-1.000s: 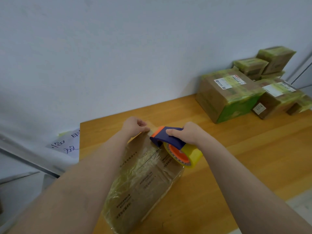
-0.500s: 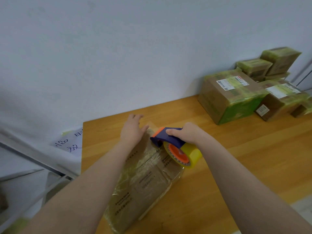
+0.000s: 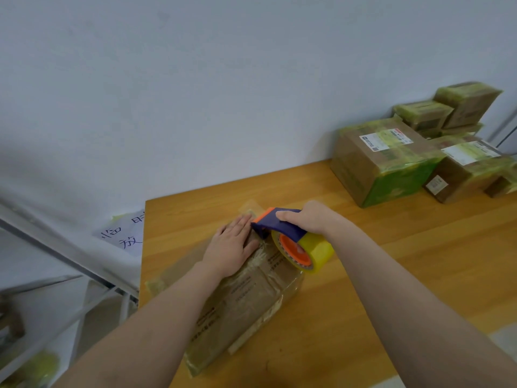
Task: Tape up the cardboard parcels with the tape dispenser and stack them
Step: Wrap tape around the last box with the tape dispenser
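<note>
Your left hand (image 3: 232, 247) lay flat on the far end of the parcel (image 3: 246, 303), fingers straight and close together, palm pressed to its top. Your right hand (image 3: 306, 219) gripped the tape dispenser (image 3: 281, 226), fingers curled round its blue handle, over the parcel's far right corner. The dispenser's orange nose sat just beside your left fingertips; whether they touched, I cannot tell. Its yellow tape roll (image 3: 317, 249), on an orange hub, hung at the parcel's right edge, and contact there was also unclear.

The parcel itself was a flat brown cardboard one with printed lines of text, shiny with clear tape, lying on the wooden desk (image 3: 405, 270) with its long side running away from you.

Well to the right of the parcel and further back, against the wall, stood the stacked parcels (image 3: 391, 163): larger taped boxes with white labels below, smaller ones piled on top.

Left of the parcel, past the desk's edge, a white paper sign (image 3: 123, 233) with handwritten characters hung, and below it ran a grey metal frame (image 3: 70, 256).
</note>
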